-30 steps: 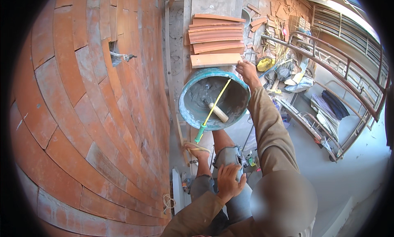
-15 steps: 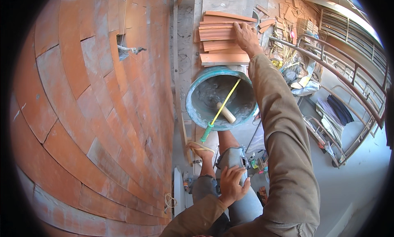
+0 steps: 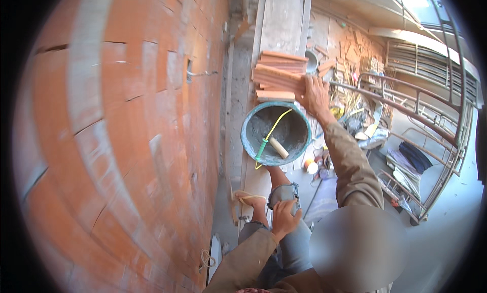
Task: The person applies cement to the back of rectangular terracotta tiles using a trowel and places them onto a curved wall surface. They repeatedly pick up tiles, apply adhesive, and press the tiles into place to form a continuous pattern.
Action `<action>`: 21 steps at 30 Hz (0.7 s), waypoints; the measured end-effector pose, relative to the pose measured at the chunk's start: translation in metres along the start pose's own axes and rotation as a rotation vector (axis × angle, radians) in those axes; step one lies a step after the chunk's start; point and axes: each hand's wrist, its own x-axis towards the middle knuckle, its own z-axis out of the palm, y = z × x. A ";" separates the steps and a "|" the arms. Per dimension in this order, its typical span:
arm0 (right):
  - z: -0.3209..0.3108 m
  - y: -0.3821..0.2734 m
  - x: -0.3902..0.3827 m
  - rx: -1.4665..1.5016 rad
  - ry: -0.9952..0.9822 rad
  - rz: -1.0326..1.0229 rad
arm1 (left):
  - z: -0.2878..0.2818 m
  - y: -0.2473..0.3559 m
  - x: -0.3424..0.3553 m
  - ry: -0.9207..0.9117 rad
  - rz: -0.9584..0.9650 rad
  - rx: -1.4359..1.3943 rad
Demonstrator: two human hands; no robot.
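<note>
My right hand [image 3: 318, 99] reaches forward with its fingers curled around the right end of a reddish clay tile [image 3: 281, 83] in the stack. The tiles lie crosswise, some slightly askew, just beyond a round green-blue bucket [image 3: 247, 135]. Grey mortar [image 3: 284, 125] coats the bucket's inside. A wooden handle [image 3: 279, 147] juts up from it, the rest of that tool hidden. A green handle [image 3: 262, 149] with a thin yellow strip [image 3: 276, 122] lies across the rim. My left hand [image 3: 285, 219] rests on my bent knee, fingers spread and holding nothing.
A tall brick wall [image 3: 127, 130] rises close on my left. Planks [image 3: 284, 21] run ahead under the tiles. On the right stand metal scaffold frames [image 3: 406, 112] beside bags, folded cloth and debris. A blurred patch hides part of my right upper arm.
The view has shifted, so the tiles and bucket appear lower or smaller. My right hand has moved from the tiles' top to their right end, and one tile lies more tilted. My left hand stays on the knee.
</note>
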 end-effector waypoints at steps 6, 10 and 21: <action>-0.173 -0.103 -0.019 0.248 0.014 -0.314 | -0.118 0.066 0.003 0.365 0.277 0.254; -0.309 -0.202 -0.032 0.308 -0.019 -0.621 | -0.231 0.186 -0.059 0.698 0.384 0.733; -0.541 -0.392 -0.115 1.053 0.176 -0.588 | -0.339 0.217 -0.323 0.003 0.249 -0.927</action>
